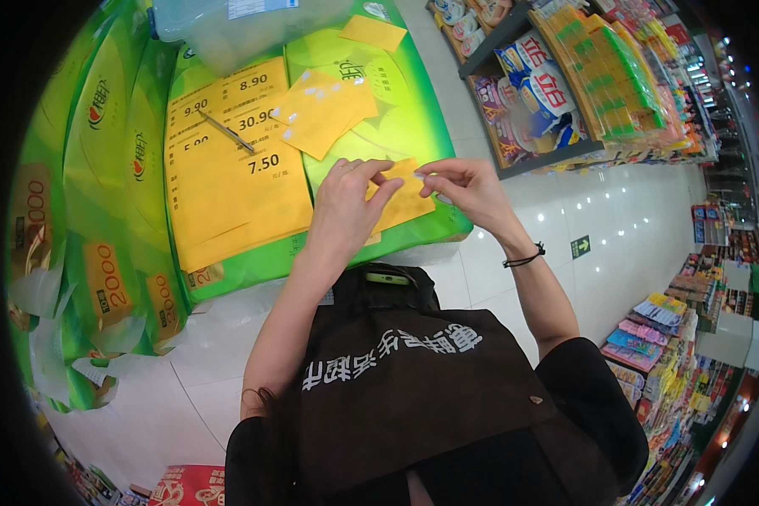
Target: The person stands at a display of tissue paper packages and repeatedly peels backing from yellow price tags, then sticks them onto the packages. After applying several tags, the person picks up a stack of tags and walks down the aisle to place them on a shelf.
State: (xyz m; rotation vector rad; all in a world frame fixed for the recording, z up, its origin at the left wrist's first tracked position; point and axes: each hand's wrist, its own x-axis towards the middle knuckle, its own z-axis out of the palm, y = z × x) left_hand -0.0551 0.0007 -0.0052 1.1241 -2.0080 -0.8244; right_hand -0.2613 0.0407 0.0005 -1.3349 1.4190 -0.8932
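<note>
My right hand [471, 193] pinches a small whitish piece [419, 175], perhaps tape, between thumb and fingertips above a yellow paper card [411, 205]. At the card's left side, my left hand [352, 205] has thumb and forefinger apart, with nothing visible between them. Whether its fingertips touch the card is unclear. Beyond the hands lie several overlapping yellow cards [329, 114] with whitish bits on them. To the left, yellow price sheets [240, 196] with printed figures are spread out, and a pen [226, 131] rests across them.
Green tissue packages [427, 120] form the work surface, and more packages [101, 145] stand at left. A translucent plastic bin [228, 31] sits at the far edge. Another yellow card [373, 33] lies beside it. Shop shelves [544, 152] rise to the right across the tiled floor [525, 265].
</note>
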